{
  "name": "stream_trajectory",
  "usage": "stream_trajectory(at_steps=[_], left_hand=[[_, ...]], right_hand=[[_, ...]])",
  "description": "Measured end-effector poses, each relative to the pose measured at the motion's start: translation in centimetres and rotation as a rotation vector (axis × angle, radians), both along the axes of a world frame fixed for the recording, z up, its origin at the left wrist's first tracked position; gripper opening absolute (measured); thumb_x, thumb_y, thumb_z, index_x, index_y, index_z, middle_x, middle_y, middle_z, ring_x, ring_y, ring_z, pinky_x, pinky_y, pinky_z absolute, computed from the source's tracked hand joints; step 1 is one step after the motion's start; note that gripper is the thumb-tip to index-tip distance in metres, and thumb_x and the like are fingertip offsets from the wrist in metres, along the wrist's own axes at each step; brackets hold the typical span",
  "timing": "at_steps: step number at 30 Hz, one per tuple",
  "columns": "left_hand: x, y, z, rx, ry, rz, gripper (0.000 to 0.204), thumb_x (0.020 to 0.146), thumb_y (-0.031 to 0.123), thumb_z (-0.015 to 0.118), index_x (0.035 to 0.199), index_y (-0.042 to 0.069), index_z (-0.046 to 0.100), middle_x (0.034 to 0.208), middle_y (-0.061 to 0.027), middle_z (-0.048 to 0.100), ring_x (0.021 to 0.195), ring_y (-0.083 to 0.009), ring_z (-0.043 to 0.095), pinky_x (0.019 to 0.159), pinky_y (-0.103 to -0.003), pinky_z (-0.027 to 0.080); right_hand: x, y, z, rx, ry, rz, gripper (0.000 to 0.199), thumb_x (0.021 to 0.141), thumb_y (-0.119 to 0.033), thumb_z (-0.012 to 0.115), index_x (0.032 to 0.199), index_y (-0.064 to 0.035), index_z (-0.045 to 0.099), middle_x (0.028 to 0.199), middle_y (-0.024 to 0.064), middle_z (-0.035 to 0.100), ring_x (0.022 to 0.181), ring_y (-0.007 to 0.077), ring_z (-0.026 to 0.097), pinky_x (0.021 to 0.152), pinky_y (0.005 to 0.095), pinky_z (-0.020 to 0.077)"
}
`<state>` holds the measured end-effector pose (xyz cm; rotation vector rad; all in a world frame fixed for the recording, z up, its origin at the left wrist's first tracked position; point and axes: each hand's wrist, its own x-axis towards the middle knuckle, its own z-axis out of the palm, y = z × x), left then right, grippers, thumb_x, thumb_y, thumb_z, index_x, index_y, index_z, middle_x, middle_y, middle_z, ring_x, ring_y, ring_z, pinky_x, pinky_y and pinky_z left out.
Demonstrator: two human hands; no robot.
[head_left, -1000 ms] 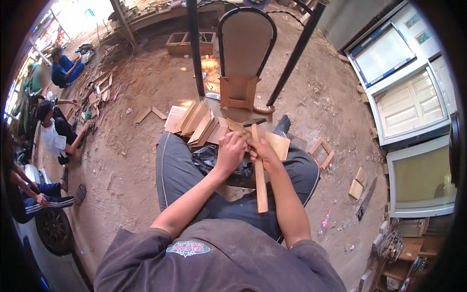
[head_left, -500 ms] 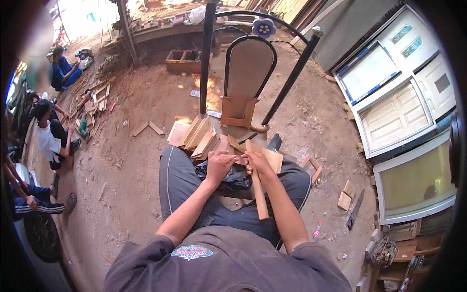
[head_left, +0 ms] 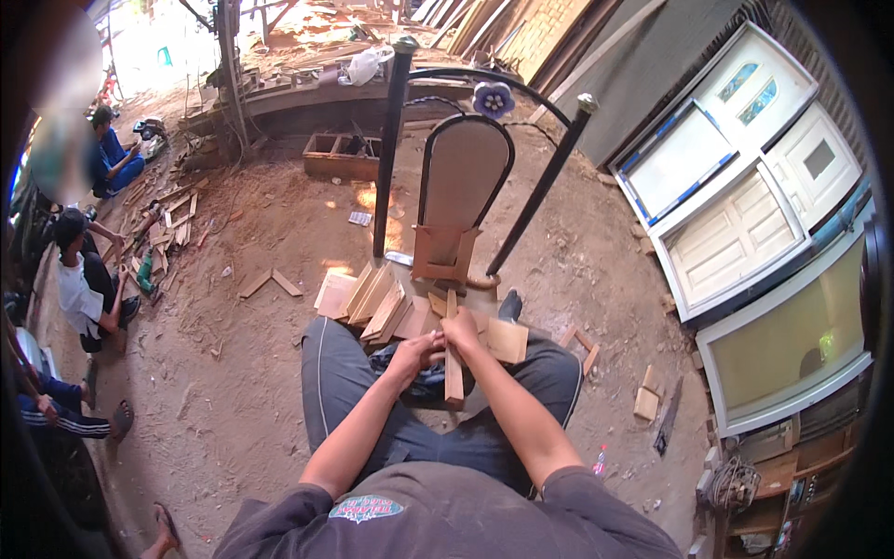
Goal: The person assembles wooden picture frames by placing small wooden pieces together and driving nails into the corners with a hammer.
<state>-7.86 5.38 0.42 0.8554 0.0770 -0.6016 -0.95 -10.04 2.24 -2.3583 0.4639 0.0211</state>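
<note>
1. At the centre of the frame, the person's right hand (head_left: 458, 330) is holding a wood strip (head_left: 453, 380), its fingers clamping around the strip's upper part.
2. The left hand (head_left: 412, 358) is reaching in from the left, its fingers bending close beside the strip; whether they are pinching anything, one cannot tell.
3. The strip is running nearly vertically through the middle of the frame, its lower end showing below both hands.
4. Left of centre, a row of boards (head_left: 358, 296) is leaning together; a flat board (head_left: 507, 342) is lying right of the right hand, and a black bag (head_left: 424, 382) is showing beneath the hands.
5. At upper centre, an arched panel (head_left: 466, 172) is standing between black posts (head_left: 386, 168).
6. At right, white doors (head_left: 736, 252) are leaning; lower down, two blocks (head_left: 646, 402) are lying beside a saw (head_left: 667, 419).
7. At the left edge, a co-worker (head_left: 76, 287) in a white top is crouching near a green tool (head_left: 145, 272).
</note>
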Motion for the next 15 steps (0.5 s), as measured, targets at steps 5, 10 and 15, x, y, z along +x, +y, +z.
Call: stream_trajectory(at_steps=[5, 10, 15], left_hand=[[-0.8, 0.1, -0.5, -0.467, 0.255, -0.195, 0.047, 0.112, 0.042, 0.054, 0.146, 0.008, 0.053, 0.129, -0.0076, 0.071, 0.111, -0.0236, 0.072, 0.099, -0.043, 0.056], [0.0, -2.1, 1.0, -0.594, 0.255, -0.181, 0.043, 0.113, 0.039, 0.051, 0.145, 0.009, 0.053, 0.131, -0.0108, 0.071, 0.111, -0.0251, 0.074, 0.095, -0.044, 0.059], [-0.6, -0.1, 2.0, -0.405, 0.32, -0.08, 0.043, 0.113, 0.041, 0.052, 0.14, 0.009, 0.06, 0.119, -0.008, 0.076, 0.095, -0.018, 0.075, 0.087, -0.037, 0.059]], right_hand=[[-1.5, -0.3, 5.4, 0.033, 0.244, 0.146, 0.057, 0.094, -0.037, 0.069, 0.136, 0.0016, 0.064, 0.13, 0.0274, 0.071, 0.122, 0.0398, 0.069, 0.103, 0.0464, 0.0531], [-8.5, -3.6, 15.1, 0.129, -0.015, 0.341, 0.034, 0.103, -0.026, 0.061, 0.121, 0.0033, 0.066, 0.112, 0.0289, 0.072, 0.111, 0.0473, 0.068, 0.095, 0.0498, 0.0538], [-22.2, -10.0, 23.7, -0.252, 0.673, 0.729, 0.023, 0.096, -0.021, 0.059, 0.097, -0.0016, 0.071, 0.094, 0.0219, 0.073, 0.092, 0.0423, 0.071, 0.08, 0.0484, 0.0545]])
